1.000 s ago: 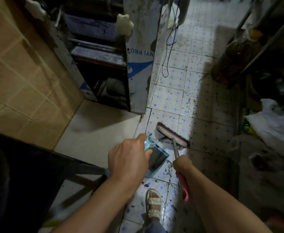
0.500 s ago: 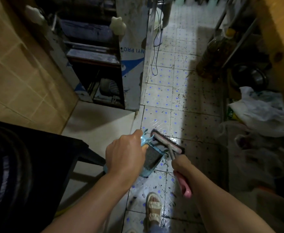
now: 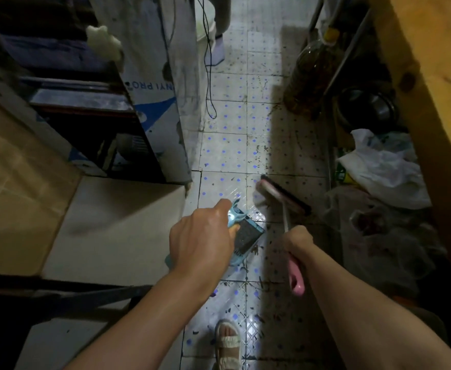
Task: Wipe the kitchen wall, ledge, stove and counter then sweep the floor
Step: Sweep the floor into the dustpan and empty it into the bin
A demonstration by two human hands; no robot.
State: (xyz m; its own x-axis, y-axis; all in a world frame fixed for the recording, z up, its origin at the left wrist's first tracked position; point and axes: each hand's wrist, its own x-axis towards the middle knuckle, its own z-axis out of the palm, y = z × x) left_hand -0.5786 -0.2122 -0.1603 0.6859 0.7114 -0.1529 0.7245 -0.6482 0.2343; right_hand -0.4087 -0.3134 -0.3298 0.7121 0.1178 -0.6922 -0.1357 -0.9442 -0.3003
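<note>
The sweeping step was in hand. The left hand (image 3: 201, 236) had its grip curled round the handle of a light blue plastic dustpan (image 3: 247, 237), its pan tilted low over the white floor tiles with blue dots (image 3: 227, 150). The right hand (image 3: 297, 240) had its grip closed round the thin shaft of a pink-handled broom with a dark bristle head (image 3: 284, 196), whose head rested on the floor just beyond the dustpan and slightly to its right, near but apart from it. Dark scraps of debris (image 3: 253, 249) lay scattered on the tiles around the dustpan and toward a sandalled foot (image 3: 228, 343) nearer the person. The next move probably called for setting the dustpan's lip flat on the tiles and drawing the bristles toward it, gathering the scraps.
</note>
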